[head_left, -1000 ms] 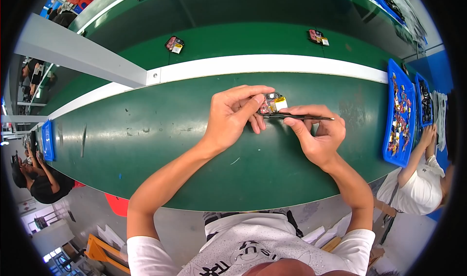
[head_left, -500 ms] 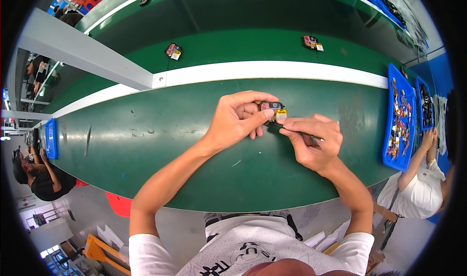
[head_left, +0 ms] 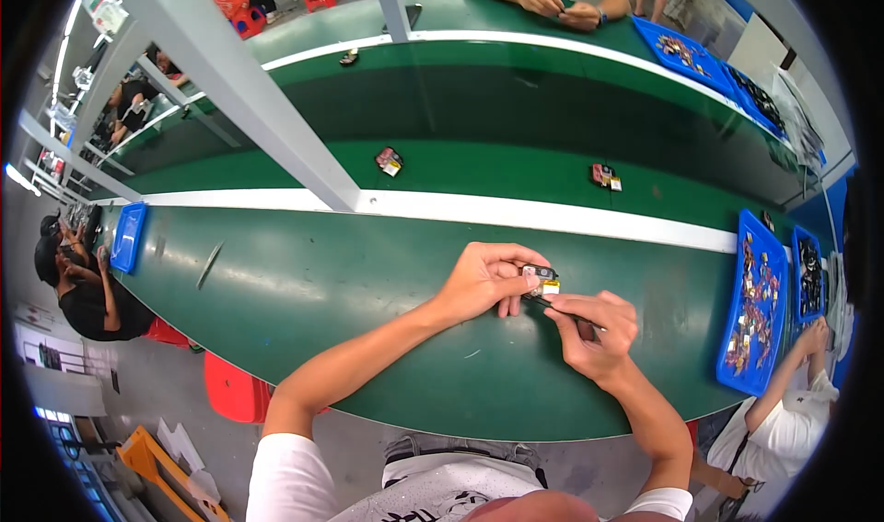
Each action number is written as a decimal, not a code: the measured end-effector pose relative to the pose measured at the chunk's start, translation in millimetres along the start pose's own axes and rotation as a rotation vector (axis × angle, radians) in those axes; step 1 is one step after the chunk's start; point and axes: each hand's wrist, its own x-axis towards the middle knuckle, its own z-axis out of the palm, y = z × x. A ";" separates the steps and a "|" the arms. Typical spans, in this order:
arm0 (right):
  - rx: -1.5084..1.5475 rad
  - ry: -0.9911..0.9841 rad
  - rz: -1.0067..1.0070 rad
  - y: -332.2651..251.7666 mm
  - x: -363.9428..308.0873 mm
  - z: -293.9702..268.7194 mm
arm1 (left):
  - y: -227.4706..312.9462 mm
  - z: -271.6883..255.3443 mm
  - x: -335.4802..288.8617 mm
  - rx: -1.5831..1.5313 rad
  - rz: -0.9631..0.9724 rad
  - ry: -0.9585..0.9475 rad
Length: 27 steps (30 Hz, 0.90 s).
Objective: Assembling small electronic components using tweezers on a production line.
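My left hand pinches a small electronic device between thumb and fingers, above the green bench. The device has a black casing, and a small yellow-and-silver battery shows at its near right side. In my right hand is a slim dark tool that looks like tweezers, held like a pen. Its tip meets the lower edge of the device, beside the battery; my fingers partly hide the exact contact.
Blue trays with small battery parts and black casings stand at right. Beyond a white rail, similar devices lie on a green belt. A grey post rises at left. Metal tweezers lie on the bench. Co-workers sit around.
The view has tilted upward, bringing a co-worker across the belt into sight. Both my hands keep nearly the same hold on the device and the tool.
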 end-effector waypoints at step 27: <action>0.115 0.227 0.384 24.0 -2.4 -4.5 | 33.1 -37.2 112.4 0.398 0.225 0.511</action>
